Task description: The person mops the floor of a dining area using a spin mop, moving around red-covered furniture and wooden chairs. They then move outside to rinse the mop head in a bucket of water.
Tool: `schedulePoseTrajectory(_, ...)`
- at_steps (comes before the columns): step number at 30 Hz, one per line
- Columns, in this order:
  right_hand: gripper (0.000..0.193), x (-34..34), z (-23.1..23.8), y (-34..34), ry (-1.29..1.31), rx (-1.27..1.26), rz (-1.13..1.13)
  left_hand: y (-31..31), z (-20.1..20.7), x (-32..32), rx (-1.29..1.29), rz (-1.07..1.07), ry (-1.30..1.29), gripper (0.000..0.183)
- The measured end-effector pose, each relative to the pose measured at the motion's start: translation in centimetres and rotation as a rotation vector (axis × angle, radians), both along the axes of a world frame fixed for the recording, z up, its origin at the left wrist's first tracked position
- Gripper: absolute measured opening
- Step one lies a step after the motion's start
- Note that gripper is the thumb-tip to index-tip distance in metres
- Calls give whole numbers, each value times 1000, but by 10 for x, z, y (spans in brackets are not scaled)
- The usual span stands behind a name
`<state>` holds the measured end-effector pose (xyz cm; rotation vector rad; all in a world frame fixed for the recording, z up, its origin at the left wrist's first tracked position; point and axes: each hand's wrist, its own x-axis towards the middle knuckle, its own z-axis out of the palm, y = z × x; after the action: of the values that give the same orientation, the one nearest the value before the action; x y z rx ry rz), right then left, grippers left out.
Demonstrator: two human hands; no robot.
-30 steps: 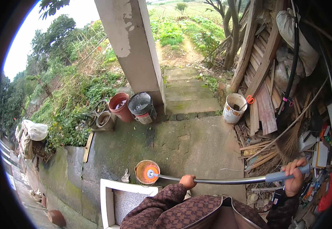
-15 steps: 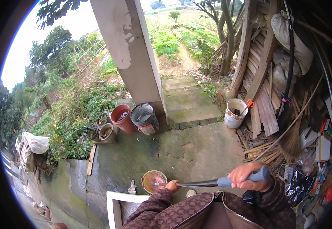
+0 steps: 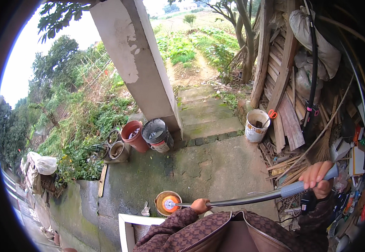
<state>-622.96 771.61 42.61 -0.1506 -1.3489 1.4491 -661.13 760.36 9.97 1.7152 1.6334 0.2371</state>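
Note:
A shiny metal pole (image 3: 245, 200) with a grey-blue grip (image 3: 293, 189) lies nearly level across the front of my body. My right hand (image 3: 319, 179) is closed over the upper part of the grip, near its end. Lower down, my left hand (image 3: 201, 206) is wrapped round the bare metal. The pole's left end reaches over a round tan bucket (image 3: 160, 197) on the ground. At that end, a round orange piece with a white centre (image 3: 169, 204) shows inside the rim; its kind is unclear.
A white-edged frame (image 3: 123, 229) stands by my left arm. A red bucket (image 3: 133, 135) and a black bucket (image 3: 157, 133) stand by the pillar (image 3: 138, 63). On the right are a white bucket (image 3: 256, 133) with orange-handled scissors, leaning planks (image 3: 289, 122) and piled clutter.
My right hand has risen and moved right with the grip, tilting the pole up. My left hand has shifted slightly right. The orange piece in the bucket shows more plainly.

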Motion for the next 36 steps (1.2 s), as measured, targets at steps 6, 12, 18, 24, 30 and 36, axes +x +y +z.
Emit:
schedulePoseTrajectory(6,30,40,-2,20,-6,48,-135,9,24,27,17,20,-22,29)
schedulePoseTrajectory(12,30,22,-9,16,-83,16,-153,7,6,15,-31,12,-13,28)
schedulePoseTrajectory(18,30,-24,-6,1,-145,-30,-203,5,-26,-14,-53,-12,-58,28)
schedulePoseTrajectory(24,28,-66,-2,-13,-240,-19,-309,6,-43,-43,-111,-35,-116,25)
schedulePoseTrajectory(30,29,-84,-5,-26,-272,-55,-306,3,-69,-54,-136,-52,-128,25)
schedulePoseTrajectory(36,21,-89,-24,-43,-258,-132,-92,-13,-107,-73,-208,-8,-124,31)
